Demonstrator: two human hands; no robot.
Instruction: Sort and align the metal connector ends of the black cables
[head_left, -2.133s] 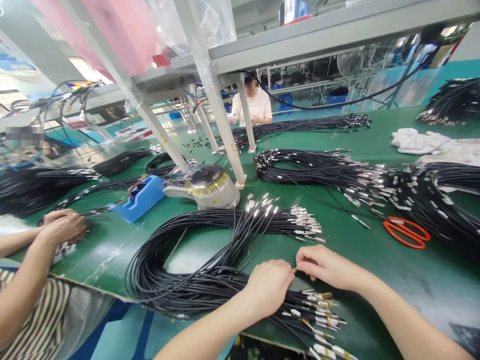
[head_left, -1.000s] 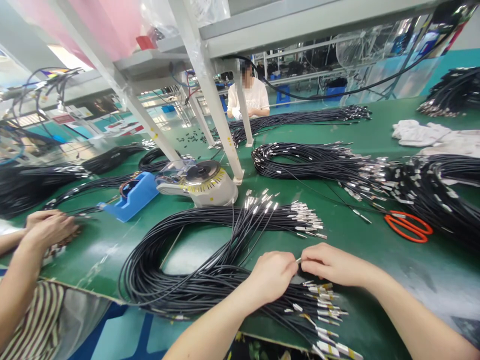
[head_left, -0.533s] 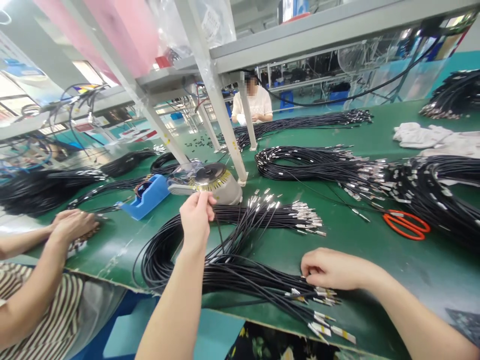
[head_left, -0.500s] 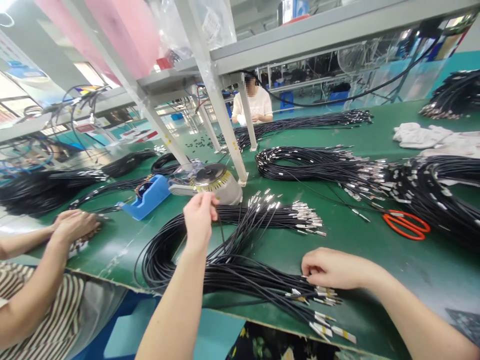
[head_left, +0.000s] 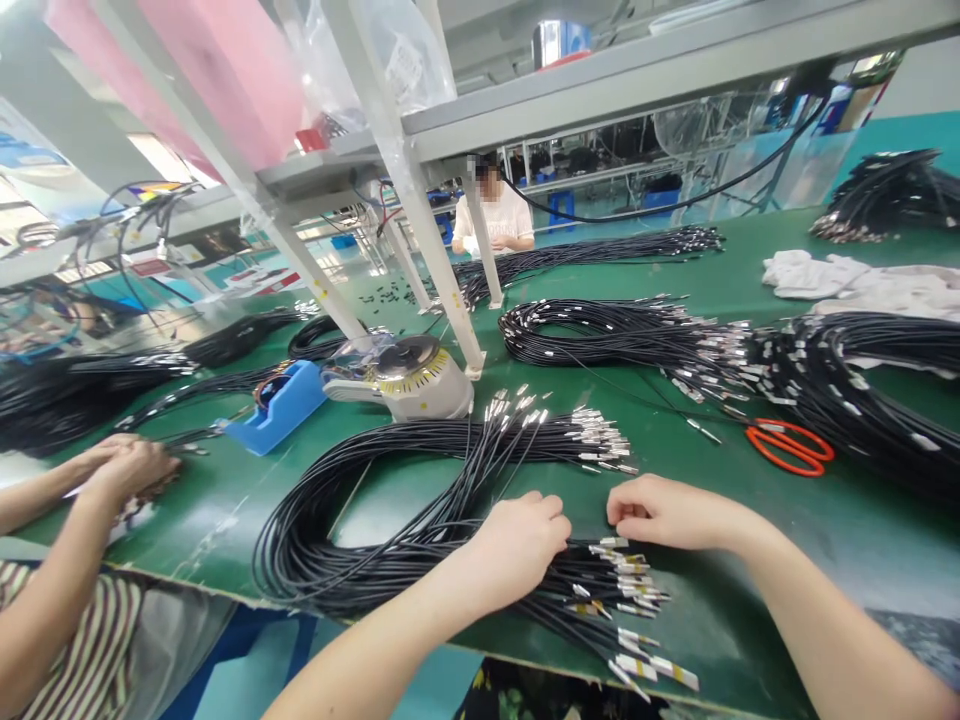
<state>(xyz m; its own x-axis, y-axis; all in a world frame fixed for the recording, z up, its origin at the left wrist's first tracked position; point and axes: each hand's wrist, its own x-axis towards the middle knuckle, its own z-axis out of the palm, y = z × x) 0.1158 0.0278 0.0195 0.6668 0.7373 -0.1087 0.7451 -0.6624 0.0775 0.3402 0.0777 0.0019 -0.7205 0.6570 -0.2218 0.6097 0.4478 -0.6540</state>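
My left hand lies over a bundle of black cables, fingers curled down near the tagged ends. What the fingertips hold is hidden under the hand. Just right of it, my right hand is closed with bent fingers, close above a white-tipped cable end; whatever it pinches cannot be made out. The cables loop round at the left, and a second leg of the bundle ends in white tags farther back. Some strands cross between the two legs, their tips pointing away from me.
A round tape dispenser stands behind the loop, beside a blue tape holder. Orange-handled scissors lie at the right. More cable bundles and white gloves are behind. A co-worker's hands work at the left.
My left hand has come down from beside the round dispenser, moving right and toward me onto the cables near their ends. My right hand has stayed near the same cable ends.
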